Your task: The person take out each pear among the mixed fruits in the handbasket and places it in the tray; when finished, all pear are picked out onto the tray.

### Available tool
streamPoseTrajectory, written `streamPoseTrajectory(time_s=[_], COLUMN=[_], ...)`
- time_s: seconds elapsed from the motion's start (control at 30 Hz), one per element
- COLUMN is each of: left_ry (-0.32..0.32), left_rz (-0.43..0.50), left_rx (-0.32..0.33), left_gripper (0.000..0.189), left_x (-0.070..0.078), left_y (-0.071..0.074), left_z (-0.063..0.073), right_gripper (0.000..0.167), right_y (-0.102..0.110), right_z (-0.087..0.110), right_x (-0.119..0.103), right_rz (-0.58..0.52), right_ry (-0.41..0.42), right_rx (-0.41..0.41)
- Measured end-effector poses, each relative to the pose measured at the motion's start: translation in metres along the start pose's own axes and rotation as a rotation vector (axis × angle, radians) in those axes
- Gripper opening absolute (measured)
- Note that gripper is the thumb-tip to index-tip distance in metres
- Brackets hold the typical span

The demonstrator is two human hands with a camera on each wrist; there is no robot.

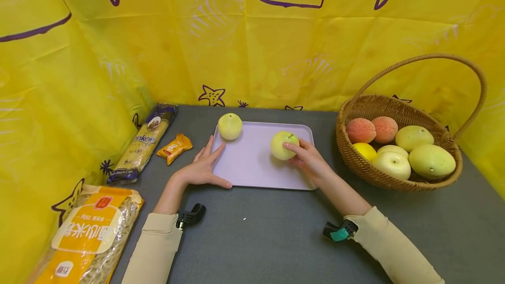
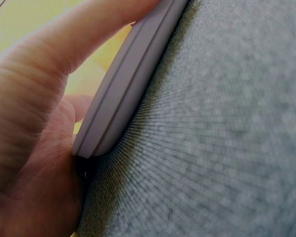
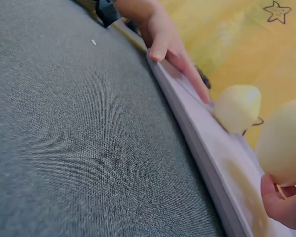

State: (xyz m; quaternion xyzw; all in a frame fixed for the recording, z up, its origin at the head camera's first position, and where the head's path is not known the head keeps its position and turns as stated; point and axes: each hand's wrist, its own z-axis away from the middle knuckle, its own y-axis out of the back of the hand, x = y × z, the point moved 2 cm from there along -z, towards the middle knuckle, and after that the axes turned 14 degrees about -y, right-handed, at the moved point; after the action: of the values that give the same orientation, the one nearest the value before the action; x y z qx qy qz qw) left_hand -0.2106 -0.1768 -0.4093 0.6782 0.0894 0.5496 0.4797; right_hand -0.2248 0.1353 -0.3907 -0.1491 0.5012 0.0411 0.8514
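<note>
A lilac tray (image 1: 252, 165) lies flat on the grey table. At its left end is my left hand (image 1: 201, 168), fingers spread along the edge and thumb at the front corner. The left wrist view shows the tray's rim (image 2: 118, 84) right against that hand. My right hand (image 1: 309, 159) grips a round yellow-green fruit (image 1: 282, 146) by its side, thumb in front, over the right half of the tray. In the right wrist view this fruit (image 3: 286, 143) appears above the tray. A similar round fruit (image 1: 230, 126) sits at the tray's back left corner.
To the right stands a wicker basket (image 1: 355, 161) with a tall handle, holding peaches (image 1: 360, 130) and several yellow and green fruits. Along the left lie a noodle packet (image 1: 146, 139), a small orange packet (image 1: 175, 148) and a large orange bag (image 1: 90, 231). Yellow cloth (image 1: 252, 56) hangs behind.
</note>
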Motion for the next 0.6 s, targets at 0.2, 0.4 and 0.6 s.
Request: streamPoseTrajectory(time_s=[0.2, 0.4, 0.6], left_ry=[-0.003, -0.009, -0.006], left_rz=[-0.007, -0.012, -0.01], left_rx=[-0.001, 0.0, 0.0], left_gripper=[0.127, 0.127, 0.127], left_x=[0.0, -0.001, -0.001], left_y=[0.0, 0.0, 0.0], left_z=[0.0, -0.001, -0.001], right_gripper=[0.059, 0.061, 0.061], right_y=[-0.008, -0.015, -0.02], right_z=[-0.012, -0.022, -0.032], right_x=[0.0, -0.003, -0.008], right_rz=[-0.021, -0.029, -0.037], right_ry=[0.007, 0.012, 0.019], right_rx=[0.029, 0.054, 0.075])
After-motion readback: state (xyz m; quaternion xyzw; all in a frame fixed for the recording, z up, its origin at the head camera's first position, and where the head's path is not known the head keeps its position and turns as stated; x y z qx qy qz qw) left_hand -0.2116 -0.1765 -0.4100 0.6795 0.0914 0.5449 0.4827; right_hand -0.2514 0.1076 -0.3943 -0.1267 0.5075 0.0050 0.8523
